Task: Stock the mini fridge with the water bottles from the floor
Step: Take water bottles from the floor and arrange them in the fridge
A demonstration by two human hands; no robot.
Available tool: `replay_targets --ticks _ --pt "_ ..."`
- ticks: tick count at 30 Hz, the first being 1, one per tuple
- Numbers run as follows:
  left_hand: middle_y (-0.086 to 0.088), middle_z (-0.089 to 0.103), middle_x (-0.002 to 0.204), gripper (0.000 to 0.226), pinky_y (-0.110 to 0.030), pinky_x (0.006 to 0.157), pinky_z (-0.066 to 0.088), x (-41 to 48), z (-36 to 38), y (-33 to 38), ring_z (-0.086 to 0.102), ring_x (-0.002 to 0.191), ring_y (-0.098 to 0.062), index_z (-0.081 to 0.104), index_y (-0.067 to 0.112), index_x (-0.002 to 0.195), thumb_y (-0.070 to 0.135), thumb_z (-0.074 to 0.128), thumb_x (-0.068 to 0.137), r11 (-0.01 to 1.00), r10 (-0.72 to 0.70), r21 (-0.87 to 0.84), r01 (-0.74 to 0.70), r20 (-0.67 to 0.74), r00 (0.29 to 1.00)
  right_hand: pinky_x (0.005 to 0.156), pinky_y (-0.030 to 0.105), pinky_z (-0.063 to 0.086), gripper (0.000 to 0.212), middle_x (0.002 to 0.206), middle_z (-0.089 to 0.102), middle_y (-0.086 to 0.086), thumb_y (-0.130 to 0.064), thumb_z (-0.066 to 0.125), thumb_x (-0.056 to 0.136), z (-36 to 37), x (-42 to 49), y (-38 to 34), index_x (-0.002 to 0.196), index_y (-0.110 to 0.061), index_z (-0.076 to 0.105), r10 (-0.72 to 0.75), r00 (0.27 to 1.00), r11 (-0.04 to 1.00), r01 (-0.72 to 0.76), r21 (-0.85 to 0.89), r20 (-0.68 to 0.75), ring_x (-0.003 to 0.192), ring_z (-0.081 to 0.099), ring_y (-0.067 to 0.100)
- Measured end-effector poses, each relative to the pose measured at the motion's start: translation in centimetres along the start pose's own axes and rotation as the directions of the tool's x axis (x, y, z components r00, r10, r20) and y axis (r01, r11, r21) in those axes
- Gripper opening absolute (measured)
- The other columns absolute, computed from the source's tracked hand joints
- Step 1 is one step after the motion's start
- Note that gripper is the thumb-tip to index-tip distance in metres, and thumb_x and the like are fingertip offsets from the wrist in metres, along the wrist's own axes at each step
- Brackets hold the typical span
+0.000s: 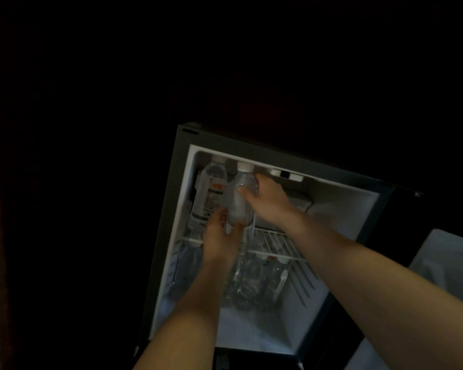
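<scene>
The mini fridge [340, 209] stands open with a lit white interior. On its upper wire shelf [275, 243] a labelled water bottle [210, 193] stands at the far left. Beside it is a second clear water bottle [238, 206] with a white cap. My right hand [267, 198] grips that bottle near its shoulder. My left hand [221, 236] holds it around the base. Several more bottles [251, 284] stand on the fridge floor below the shelf, partly hidden by my left forearm.
The room around the fridge is dark. The right half of the upper shelf is bare wire. A pale surface [449, 263], perhaps the inside of the fridge door, shows at the right edge. A small control box [286, 174] sits at the fridge's ceiling.
</scene>
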State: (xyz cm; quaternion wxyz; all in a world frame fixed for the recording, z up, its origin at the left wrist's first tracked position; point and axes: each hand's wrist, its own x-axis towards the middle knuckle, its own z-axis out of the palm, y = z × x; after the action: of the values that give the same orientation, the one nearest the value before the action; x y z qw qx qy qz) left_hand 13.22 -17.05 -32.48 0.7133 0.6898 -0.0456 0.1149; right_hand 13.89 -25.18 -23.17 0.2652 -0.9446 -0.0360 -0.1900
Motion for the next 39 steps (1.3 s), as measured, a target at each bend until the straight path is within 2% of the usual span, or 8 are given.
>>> replay_targets --ticks 3,8,11,15,20,26,32,39 --pt "-0.001 0.06 0.114 0.041 -0.022 0.075 0.04 -0.1 0.3 0.2 0.055 0.1 -0.013 0.049 0.016 0.125 0.016 0.063 0.086 0.999 -0.033 0.02 0.033 0.024 0.999 0.084 0.027 0.041 0.044 0.131 0.056 0.008 -0.034 0.051 0.094 0.1 0.6 0.0 0.133 -0.014 0.047 0.066 0.998 0.998 -0.066 0.013 0.0 0.117 0.055 0.027" --pt "-0.005 0.056 0.131 0.062 -0.035 0.099 0.047 0.2 1.0 -1.5 0.055 0.12 -0.024 0.038 0.024 0.136 0.019 0.067 0.082 0.98 -0.051 0.197 0.041 0.042 0.998 0.085 0.028 0.043 0.045 0.134 0.054 0.009 -0.033 0.049 0.096 0.1 1.1 0.5 0.136 -0.015 0.045 0.156 0.988 0.982 -0.156 0.104 0.01 0.117 0.054 0.028" --pt "-0.002 0.055 0.133 0.062 -0.042 0.101 0.048 0.2 1.5 -2.4 0.053 0.122 -0.022 0.039 0.029 0.134 0.02 0.068 0.08 0.975 -0.011 0.222 0.011 -0.002 1.0 0.096 0.041 0.048 0.048 0.134 0.053 0.009 -0.033 0.053 0.093 0.3 1.2 1.3 0.137 -0.017 0.043 0.179 0.984 0.957 -0.179 0.229 0.022 0.119 0.054 0.028" --pt "0.003 0.053 0.134 0.057 -0.042 0.104 0.045 0.4 1.9 -2.9 0.05 0.126 -0.019 0.04 0.031 0.134 0.02 0.064 0.083 0.98 -0.008 0.201 0.011 -0.013 1.0 0.088 0.034 0.051 0.055 0.127 0.059 0.006 -0.025 0.069 0.083 1.5 0.6 3.0 0.133 -0.016 0.047 0.22 0.971 0.905 -0.239 0.352 0.093 0.114 0.059 0.023" --pt "0.003 0.05 0.133 0.047 -0.044 0.102 0.046 0.5 1.5 -3.3 0.049 0.126 -0.018 0.045 0.029 0.127 0.017 0.061 0.085 0.99 0.013 0.141 -0.017 0.025 1.0 0.086 0.046 0.056 0.048 0.121 0.062 0.007 -0.027 0.069 0.083 3.2 0.4 4.1 0.125 -0.016 0.049 0.24 0.967 0.894 -0.256 0.368 0.089 0.106 0.063 0.026" --pt "-0.008 0.024 0.149 0.063 -0.043 0.111 0.037 0.9 -0.2 -3.4 0.03 0.138 -0.024 0.024 0.021 0.145 0.004 0.049 0.09 0.954 0.158 0.286 -0.088 -0.235 0.959 0.096 0.049 0.05 0.056 0.13 0.055 0.006 -0.023 0.067 0.085 4.4 0.6 3.8 0.133 -0.018 0.038 0.244 0.968 0.872 -0.246 0.423 0.061 0.116 0.057 0.026" --pt "-0.005 0.022 0.155 0.061 -0.038 0.118 0.026 1.1 -0.7 -4.0 0.023 0.144 -0.019 0.018 0.02 0.15 0.007 0.039 0.094 0.953 0.122 0.295 -0.061 -0.195 0.973 0.096 0.048 0.05 0.059 0.132 0.054 0.006 -0.027 0.068 0.084 5.5 1.4 3.5 0.135 -0.021 0.039 0.228 0.971 0.856 -0.236 0.461 0.074 0.118 0.056 0.027" --pt "-0.007 0.02 0.157 0.065 -0.041 0.117 0.027 1.9 -0.6 -4.1 0.023 0.144 -0.021 0.013 0.019 0.15 0.004 0.04 0.093 0.967 0.065 0.253 -0.025 -0.15 0.986 0.097 0.048 0.049 0.056 0.129 0.059 0.007 -0.029 0.068 0.084 6.1 1.8 3.5 0.133 -0.022 0.041 0.253 0.964 0.874 -0.265 0.408 0.083 0.115 0.058 0.026"
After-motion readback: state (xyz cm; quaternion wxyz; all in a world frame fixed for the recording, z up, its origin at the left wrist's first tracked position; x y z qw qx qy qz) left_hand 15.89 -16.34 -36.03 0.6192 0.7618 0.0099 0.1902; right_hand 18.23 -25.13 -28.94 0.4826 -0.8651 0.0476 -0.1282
